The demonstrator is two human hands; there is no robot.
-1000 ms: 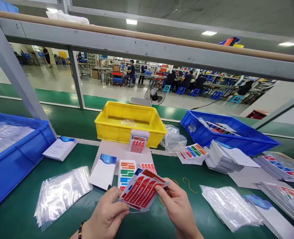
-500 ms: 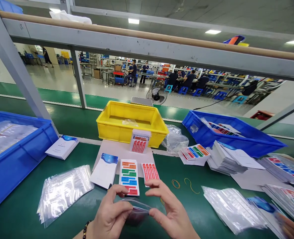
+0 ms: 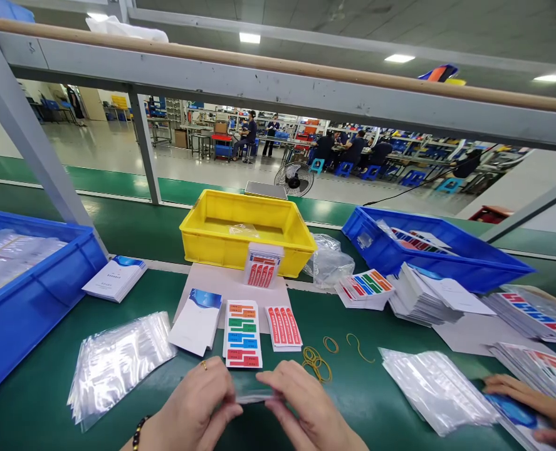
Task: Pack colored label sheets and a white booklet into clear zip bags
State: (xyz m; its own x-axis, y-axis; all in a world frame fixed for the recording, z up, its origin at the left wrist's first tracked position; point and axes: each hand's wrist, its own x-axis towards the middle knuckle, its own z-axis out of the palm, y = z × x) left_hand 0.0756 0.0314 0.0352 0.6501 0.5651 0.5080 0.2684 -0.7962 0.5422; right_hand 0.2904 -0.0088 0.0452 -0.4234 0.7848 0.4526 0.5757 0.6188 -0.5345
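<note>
Between my two hands is a clear plastic bag (image 3: 254,397), seen almost edge-on just in front of the sticker sheets. My left hand (image 3: 193,404) pinches its left end between thumb and fingers. At the other end, my right hand (image 3: 306,404) pinches the bag too. What lies inside the bag is hidden. Right beyond my hands are a sheet of coloured labels (image 3: 242,335), a stack of red label strips (image 3: 283,327) and white booklets with a blue top (image 3: 197,321). Several rubber bands (image 3: 316,364) lie beyond my right hand.
Clear bags lie fanned out at left (image 3: 120,363) and at right (image 3: 440,388). A yellow bin (image 3: 247,244) stands at the back, with a filled bag (image 3: 262,266) leaning on it. Blue bins (image 3: 37,300) flank the table. A co-worker's hand (image 3: 536,401) rests on booklets at right.
The bag's mouth was bowed apart and is now flat. My right fingers have come down onto it. At right, the co-worker's hand has moved left over the booklets.
</note>
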